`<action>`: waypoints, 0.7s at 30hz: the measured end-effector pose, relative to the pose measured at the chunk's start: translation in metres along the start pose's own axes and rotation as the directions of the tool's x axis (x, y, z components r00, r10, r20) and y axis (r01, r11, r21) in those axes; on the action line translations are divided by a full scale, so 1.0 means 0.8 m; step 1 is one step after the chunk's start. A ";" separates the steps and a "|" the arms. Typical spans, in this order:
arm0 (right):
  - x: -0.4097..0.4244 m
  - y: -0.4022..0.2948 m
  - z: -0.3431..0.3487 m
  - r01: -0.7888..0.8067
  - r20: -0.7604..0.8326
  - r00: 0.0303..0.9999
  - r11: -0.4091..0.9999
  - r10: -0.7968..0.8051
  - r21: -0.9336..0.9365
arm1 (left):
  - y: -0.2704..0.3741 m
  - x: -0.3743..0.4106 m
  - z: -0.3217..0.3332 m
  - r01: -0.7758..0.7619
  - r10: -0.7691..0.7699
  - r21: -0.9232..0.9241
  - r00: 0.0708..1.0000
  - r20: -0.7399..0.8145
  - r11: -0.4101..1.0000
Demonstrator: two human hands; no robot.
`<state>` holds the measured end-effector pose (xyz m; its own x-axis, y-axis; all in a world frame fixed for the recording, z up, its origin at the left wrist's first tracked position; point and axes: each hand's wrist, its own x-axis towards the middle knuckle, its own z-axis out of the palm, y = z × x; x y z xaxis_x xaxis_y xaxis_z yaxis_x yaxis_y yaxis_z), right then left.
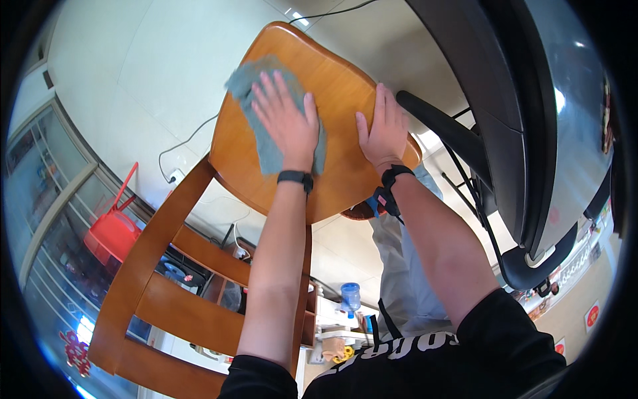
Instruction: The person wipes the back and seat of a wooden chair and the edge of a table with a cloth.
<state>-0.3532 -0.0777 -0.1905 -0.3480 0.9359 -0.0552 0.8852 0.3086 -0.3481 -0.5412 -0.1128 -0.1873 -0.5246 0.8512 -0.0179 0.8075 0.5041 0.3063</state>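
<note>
A wooden chair with a glossy brown seat [344,95] and a slatted backrest [189,309] stands before me. My left hand [288,117] lies flat, fingers spread, on a grey-green cloth [269,154] that is spread over the left part of the seat and reaches past its edge. The thumb points up beside the cloth. My right hand [386,124] rests on the right edge of the seat, its thumb apart and its fingers close together at the rim. Nothing shows in it. Both wrists wear black bands.
A large dark machine [483,99] with a black padded arm [438,129] stands close at the right. A red plastic chair [112,232] is by glass doors at the left. A cable runs to a wall socket [176,176]. A blue water bottle [350,298] stands further back.
</note>
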 end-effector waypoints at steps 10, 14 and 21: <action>0.001 0.002 0.001 0.023 -0.032 0.999 0.999 -0.024 -0.022 | 0.005 0.150 0.023 -0.328 0.320 -0.045 0.938 -0.133 0.944; 0.004 0.005 0.001 0.009 -0.006 1.000 1.000 -0.009 -0.020 | 0.003 0.166 0.014 -0.279 0.272 -0.066 0.957 -0.098 0.958; 0.001 0.001 0.005 0.054 -0.028 0.998 0.997 -0.056 -0.056 | -0.045 0.204 0.030 -0.169 0.171 0.043 0.982 -0.074 0.985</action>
<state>-0.3540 -0.0777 -0.1944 -0.3884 0.9215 -0.0095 0.8809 0.3682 -0.2973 -0.6498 0.0116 -0.2240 -0.3970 0.9118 0.1053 0.8952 0.3593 0.2635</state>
